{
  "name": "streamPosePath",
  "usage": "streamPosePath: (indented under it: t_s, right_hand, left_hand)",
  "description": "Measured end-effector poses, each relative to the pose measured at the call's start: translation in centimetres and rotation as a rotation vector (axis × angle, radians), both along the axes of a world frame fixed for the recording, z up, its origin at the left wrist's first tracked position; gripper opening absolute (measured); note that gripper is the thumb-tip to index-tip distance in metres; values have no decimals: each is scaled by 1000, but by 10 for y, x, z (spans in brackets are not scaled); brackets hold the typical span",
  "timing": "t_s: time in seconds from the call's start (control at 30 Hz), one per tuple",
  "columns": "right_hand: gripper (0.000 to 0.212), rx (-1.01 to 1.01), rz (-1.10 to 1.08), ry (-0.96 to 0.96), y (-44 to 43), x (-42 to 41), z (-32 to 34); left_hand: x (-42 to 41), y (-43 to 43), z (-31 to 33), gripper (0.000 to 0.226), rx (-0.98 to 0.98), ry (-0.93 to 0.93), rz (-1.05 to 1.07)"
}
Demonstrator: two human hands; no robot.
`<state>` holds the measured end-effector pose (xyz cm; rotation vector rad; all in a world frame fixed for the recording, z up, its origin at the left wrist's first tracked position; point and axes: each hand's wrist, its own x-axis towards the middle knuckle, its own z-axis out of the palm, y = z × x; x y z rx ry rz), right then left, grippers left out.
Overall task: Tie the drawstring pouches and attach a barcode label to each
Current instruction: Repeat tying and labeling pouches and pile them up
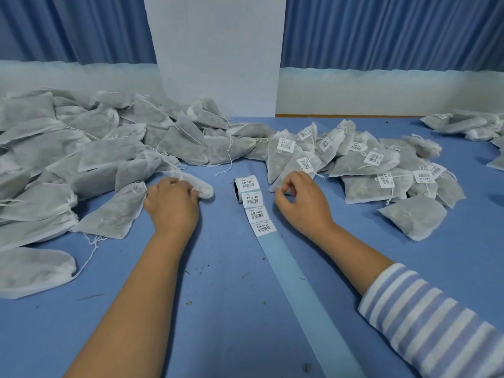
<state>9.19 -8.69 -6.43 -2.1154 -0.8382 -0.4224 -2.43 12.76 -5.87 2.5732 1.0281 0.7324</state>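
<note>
Head view, table: blue table top [223, 282], seen from above and forward.
Untied stock: heap of unlabelled drawstring pouches [90, 148] fills the left side, cords trailing loose.
Finished stock: pile of labelled pouches [368, 165] on the right, each with a barcode sticker on it.
Label supply: label roll [245, 184] stands between the two hands; its liner strip [294, 274] runs from the roll toward the person, long axis near to far, tilted slightly right at the near end. Four stickers remain on it just below the roll; the rest of the strip is bare.
Left hand [173, 203]: curled, knuckles up, fingers closed on the gathered white neck of a pouch [200, 188] at the heap's near edge. That neck points right, toward the roll.
Right hand [300, 200]: half curled, thumb and forefinger tips pinched close together just beside the near corner of a labelled pouch; whether they hold a cord or anything at all I cannot tell.
Key relation: next pouch lies left of the roll, already in the left hand; stickers lie between the hands, about equally close to either.
Judgement: next pouch being taken up for tying.
</note>
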Motion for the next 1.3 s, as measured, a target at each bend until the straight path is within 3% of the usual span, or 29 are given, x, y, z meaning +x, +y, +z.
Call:
streamPosePath:
  t_s: [0.2,0.33,0.5,0.6,0.73,0.97,1.1,1.3]
  right_hand:
    - [20,29,127,37,6,-14,6]
    - [7,102,235,74,7,-21,8]
    - [35,224,398,166,8,-36,19]
    - [39,287,494,255,9,-44,27]
    - [22,336,502,330,13,-49,27]
    - [16,481,390,464,14,-42,27]
    - [16,652,353,659,11,-36,32]
    - [10,554,396,758,11,-33,30]
  left_hand:
    - [-6,-24,18,21,-94,-414,-394]
    - [-7,-33,20,17,-207,-421,-526]
    - [-7,-38,21,17,-232,-375,-638]
    - [-7,-40,23,25,-174,-347,-710]
    - [-6,-40,24,26,-115,-287,-711]
    - [-6,-39,25,28,-40,-269,-686]
    - [-7,-33,27,17,-59,-306,-610]
    - [-11,-33,31,17,-101,-284,-576]
